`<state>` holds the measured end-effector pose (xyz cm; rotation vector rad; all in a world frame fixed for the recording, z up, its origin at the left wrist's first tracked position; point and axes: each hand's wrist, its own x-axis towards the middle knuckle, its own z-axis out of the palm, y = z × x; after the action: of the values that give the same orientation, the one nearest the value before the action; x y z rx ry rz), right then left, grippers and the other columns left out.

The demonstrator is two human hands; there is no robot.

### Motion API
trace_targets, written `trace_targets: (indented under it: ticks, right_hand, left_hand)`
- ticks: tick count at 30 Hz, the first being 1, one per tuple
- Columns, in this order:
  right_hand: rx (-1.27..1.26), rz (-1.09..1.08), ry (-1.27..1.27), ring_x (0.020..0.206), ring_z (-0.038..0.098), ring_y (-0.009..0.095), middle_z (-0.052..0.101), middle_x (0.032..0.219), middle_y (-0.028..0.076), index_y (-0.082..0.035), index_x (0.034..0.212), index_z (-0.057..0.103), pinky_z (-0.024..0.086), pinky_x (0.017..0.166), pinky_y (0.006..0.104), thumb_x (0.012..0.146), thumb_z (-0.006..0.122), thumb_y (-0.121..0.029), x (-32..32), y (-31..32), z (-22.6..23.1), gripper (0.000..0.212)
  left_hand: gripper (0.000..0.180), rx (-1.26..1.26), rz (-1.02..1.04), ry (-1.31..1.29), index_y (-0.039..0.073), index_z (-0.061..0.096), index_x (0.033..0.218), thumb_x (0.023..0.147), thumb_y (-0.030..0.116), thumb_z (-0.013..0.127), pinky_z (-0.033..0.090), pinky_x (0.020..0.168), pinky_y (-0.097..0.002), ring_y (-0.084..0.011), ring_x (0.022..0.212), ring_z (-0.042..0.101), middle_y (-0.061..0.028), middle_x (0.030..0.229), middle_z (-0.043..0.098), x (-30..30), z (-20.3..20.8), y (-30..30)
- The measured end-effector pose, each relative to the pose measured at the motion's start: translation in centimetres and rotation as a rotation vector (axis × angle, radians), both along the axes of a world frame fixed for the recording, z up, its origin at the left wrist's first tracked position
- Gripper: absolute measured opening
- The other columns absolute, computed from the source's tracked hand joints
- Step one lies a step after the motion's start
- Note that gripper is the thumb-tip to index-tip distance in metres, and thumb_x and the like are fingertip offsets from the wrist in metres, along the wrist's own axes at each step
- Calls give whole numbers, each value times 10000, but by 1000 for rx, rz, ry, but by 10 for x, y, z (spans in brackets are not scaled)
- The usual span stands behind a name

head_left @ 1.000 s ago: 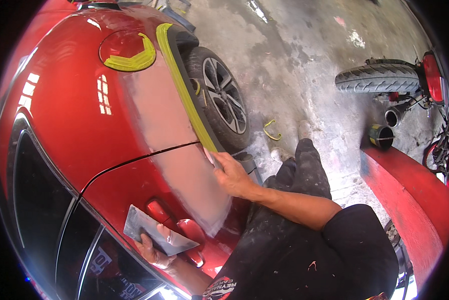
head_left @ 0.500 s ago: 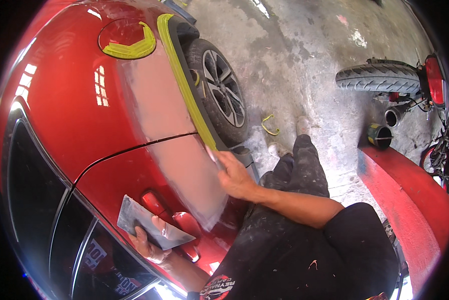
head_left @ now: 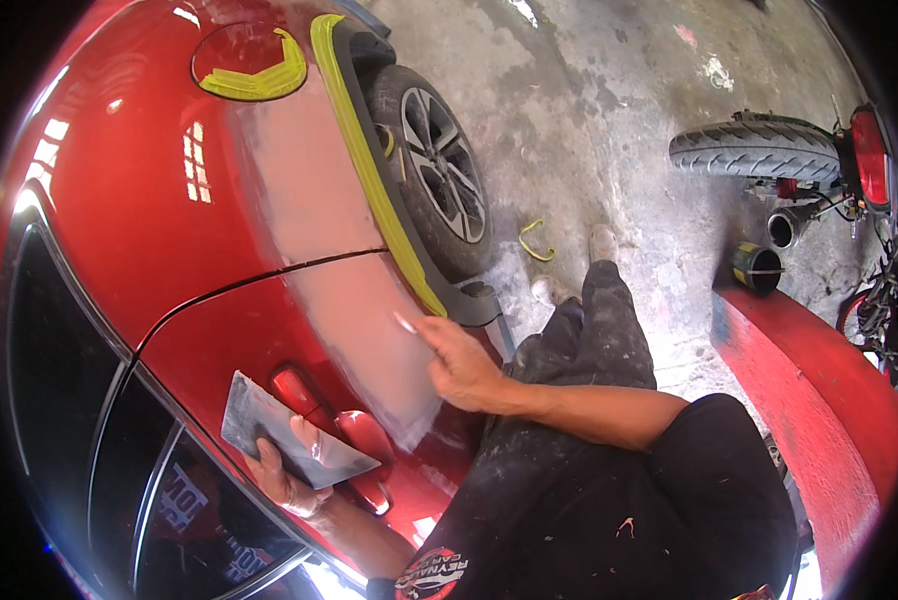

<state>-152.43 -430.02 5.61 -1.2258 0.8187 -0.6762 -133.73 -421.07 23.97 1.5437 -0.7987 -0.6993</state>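
My left hand (head_left: 277, 482) grips a flat grey mixing board (head_left: 259, 410) from its lower edge, its fingers on the face near a small pinkish smear. The board is tilted over the door handle (head_left: 297, 392) of a red car (head_left: 149, 150). My right hand (head_left: 461, 368) is closed on a thin putty spreader (head_left: 405, 322), seen nearly edge-on, with most of it hidden by the fingers. The spreader is over the dull pinkish filler patch (head_left: 354, 310) on the door; whether it touches cannot be told. Yellow-green masking tape (head_left: 369, 180) lines the wheel arch beside the patch.
More tape crosses the fuel flap (head_left: 259, 82). The car's wheel (head_left: 439, 165) stands beyond my right hand. A loose tape strip (head_left: 536, 242) lies on the concrete floor. At right are a red curved panel (head_left: 799, 390), a dark can (head_left: 758, 268) and a motorcycle's rear tyre (head_left: 754, 153).
My right hand has moved the spreader left and slightly down, from the taped arch edge to over the filler patch. My left hand still holds the board near the door handle.
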Motion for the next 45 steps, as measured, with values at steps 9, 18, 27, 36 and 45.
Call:
trace_targets:
  ticks: [9,18,27,36,45]
  right_hand:
    - [20,62,2,1267,460,381,475,1324,238,21,1414,417,369,1082,394,815,465,-9,-4,6,-34,602]
    - [-36,22,38,1276,459,376,461,1354,221,8,1416,417,374,1078,397,875,559,-79,-8,39,-19,566]
    - [60,6,13,1257,473,389,488,1320,239,41,1375,445,380,1070,411,887,455,-56,-14,29,-42,497]
    - [15,37,-33,1229,506,370,493,1325,202,2,1384,452,402,1058,398,890,509,-56,-21,60,-34,500]
    - [150,17,57,1275,485,328,501,1373,162,-65,1403,482,381,1073,364,952,470,-90,-34,50,-65,452]
  left_hand:
    - [405,22,69,62,-27,529,1270,986,260,559,564,876,-358,-260,989,668,-216,1126,651,5,3,0]
    - [414,54,342,-48,-61,495,1209,933,232,589,486,696,-261,-157,801,616,-144,987,616,-19,4,-20]
    - [394,6,-47,200,-72,488,1248,985,219,520,600,780,-315,-224,932,694,-219,1090,674,-1,8,-9]
    - [427,68,127,-63,-53,509,1225,954,274,549,484,865,-312,-177,941,628,-140,1077,622,-6,4,-13]
    - [421,-51,170,151,-40,443,1338,979,162,529,596,837,-323,-231,1033,671,-215,1189,634,-7,3,-13]
